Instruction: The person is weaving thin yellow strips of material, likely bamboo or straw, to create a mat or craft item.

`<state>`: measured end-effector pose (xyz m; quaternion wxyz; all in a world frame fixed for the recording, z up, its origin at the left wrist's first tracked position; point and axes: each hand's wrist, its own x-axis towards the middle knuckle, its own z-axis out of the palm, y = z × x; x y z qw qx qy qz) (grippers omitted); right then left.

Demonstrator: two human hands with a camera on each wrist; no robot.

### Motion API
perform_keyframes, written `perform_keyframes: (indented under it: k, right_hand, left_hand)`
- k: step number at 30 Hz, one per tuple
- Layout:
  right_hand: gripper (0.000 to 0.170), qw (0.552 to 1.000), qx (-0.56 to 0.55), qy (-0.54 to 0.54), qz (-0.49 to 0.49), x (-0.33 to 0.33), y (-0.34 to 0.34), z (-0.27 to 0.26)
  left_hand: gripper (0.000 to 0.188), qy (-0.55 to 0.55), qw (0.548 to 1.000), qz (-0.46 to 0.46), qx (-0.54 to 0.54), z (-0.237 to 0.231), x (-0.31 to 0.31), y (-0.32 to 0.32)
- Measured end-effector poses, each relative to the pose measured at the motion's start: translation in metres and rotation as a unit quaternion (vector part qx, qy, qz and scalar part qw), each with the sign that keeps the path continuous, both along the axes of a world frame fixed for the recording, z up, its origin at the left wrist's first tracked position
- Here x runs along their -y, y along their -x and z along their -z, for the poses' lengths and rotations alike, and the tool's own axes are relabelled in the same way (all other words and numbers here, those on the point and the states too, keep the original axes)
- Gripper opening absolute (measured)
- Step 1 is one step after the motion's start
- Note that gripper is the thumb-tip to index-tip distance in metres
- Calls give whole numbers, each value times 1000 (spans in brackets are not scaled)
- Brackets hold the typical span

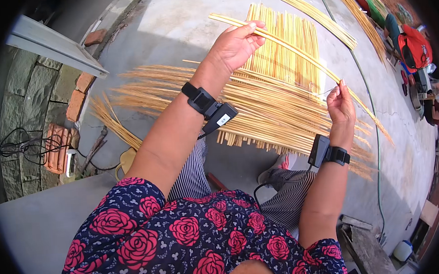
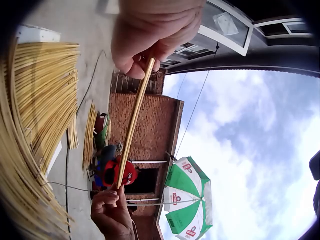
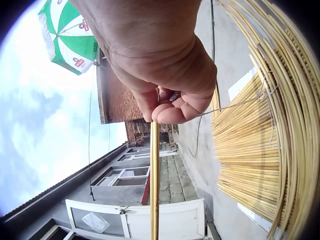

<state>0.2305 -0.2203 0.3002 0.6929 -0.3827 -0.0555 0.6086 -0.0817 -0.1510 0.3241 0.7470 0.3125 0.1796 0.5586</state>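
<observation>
A pair of long straw stalks (image 1: 294, 49) is held up in front of me, slanting from upper left down to the right. My left hand (image 1: 236, 45) pinches the stalks near their thick end between thumb and fingers. Farther along toward the feathery tips, my right hand (image 1: 341, 104) pinches the same stalks. A thin string (image 3: 230, 106) runs from the right hand toward the straw work below. That work is a mat of stalks (image 1: 279, 43), with a crosswise layer of stalks (image 1: 272, 101) over its near part. In the left wrist view the stalks (image 2: 134, 117) span both hands.
Loose stalk bundles (image 1: 318, 18) lie beyond the mat on the concrete floor, near a green hose (image 1: 360, 73). More stalks (image 1: 115, 123) lie at left by a stone wall (image 1: 23, 93). A red bag (image 1: 415, 47) sits among clutter at far right.
</observation>
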Motion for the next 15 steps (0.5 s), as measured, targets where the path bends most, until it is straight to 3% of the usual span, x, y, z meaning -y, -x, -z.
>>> perform_keyframes:
  k: [7, 15]
  right_hand:
    - [9, 999, 27, -15, 13, -3, 1, -2]
    - [17, 999, 51, 15, 6, -4, -6, 15]
  left_hand:
    - [19, 69, 997, -11, 42, 15, -7, -4]
    - [17, 174, 982, -74, -16, 16, -4, -8]
